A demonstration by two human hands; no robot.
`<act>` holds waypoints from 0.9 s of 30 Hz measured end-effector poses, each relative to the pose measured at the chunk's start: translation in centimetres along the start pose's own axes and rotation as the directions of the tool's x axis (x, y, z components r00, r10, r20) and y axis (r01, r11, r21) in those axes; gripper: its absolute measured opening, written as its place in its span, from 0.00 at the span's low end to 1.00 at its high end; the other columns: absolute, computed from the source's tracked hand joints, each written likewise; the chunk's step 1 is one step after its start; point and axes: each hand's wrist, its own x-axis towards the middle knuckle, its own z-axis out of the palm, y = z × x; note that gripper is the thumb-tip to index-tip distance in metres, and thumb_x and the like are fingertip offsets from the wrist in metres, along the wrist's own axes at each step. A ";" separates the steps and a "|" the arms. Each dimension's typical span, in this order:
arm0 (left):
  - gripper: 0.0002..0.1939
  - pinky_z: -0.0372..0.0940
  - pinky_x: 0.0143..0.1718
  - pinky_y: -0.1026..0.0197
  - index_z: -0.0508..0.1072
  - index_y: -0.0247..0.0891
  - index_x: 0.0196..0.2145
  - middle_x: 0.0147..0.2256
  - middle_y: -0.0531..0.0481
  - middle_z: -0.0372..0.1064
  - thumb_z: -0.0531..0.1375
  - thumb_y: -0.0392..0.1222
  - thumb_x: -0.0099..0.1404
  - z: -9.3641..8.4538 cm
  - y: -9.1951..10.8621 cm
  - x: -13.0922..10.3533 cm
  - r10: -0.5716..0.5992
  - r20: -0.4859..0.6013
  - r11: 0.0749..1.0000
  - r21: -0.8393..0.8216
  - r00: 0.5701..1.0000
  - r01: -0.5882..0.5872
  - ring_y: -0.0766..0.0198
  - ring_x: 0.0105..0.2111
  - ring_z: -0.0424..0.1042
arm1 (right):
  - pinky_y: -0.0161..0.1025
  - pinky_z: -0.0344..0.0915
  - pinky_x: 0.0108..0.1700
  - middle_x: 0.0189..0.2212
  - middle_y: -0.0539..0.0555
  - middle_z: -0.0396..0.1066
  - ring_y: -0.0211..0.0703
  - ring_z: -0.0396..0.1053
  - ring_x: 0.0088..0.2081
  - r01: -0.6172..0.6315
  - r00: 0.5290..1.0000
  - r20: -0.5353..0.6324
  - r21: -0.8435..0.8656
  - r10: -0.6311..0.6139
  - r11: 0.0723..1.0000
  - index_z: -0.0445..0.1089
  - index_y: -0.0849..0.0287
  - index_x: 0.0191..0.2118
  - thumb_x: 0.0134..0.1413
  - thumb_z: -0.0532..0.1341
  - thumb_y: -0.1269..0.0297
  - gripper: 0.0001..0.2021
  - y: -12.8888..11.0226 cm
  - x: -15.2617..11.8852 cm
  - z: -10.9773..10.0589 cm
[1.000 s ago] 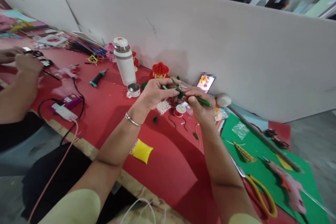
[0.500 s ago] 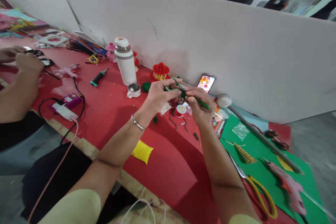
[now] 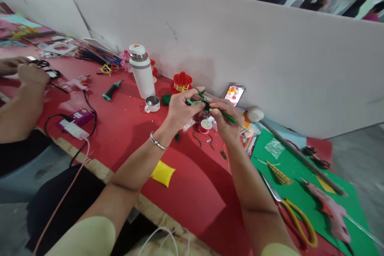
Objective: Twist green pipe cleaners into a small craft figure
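Observation:
My left hand (image 3: 182,109) is closed on a small dark green yarn piece (image 3: 207,106), with green yarn running over its raised forefinger. Pinched in my right hand (image 3: 225,118) is a green-handled hook (image 3: 228,117), its tip end at the yarn piece. Both hands nearly meet above the red table. Behind my left hand lies a green yarn ball (image 3: 166,99). Below the hands sit a red thread spool (image 3: 205,126) and white beads (image 3: 189,125). A lit phone (image 3: 234,95) leans against the partition beyond my right hand.
White flask (image 3: 142,73) and cup (image 3: 152,104) stand left of the hands. A yellow packet (image 3: 163,173) lies nearer. Scissors (image 3: 298,222) and a pink glue gun (image 3: 328,210) are on the right. Another person's hands (image 3: 28,70) work at far left.
The view has shifted slightly. My right hand has turned a little, and the hook handle now sits slightly further left beside the yarn piece. Both hands keep their hold.

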 end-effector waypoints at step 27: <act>0.25 0.67 0.35 0.65 0.85 0.37 0.50 0.28 0.55 0.75 0.72 0.39 0.52 -1.3 6.0 -5.5 0.063 -0.263 0.987 0.159 0.963 -0.022 0.69 0.29 0.71 | 0.46 0.79 0.52 0.41 0.56 0.86 0.45 0.84 0.45 0.190 0.982 0.007 0.060 -0.191 0.980 0.83 0.51 0.45 0.65 0.68 0.61 0.06 -4.1 -0.7 2.1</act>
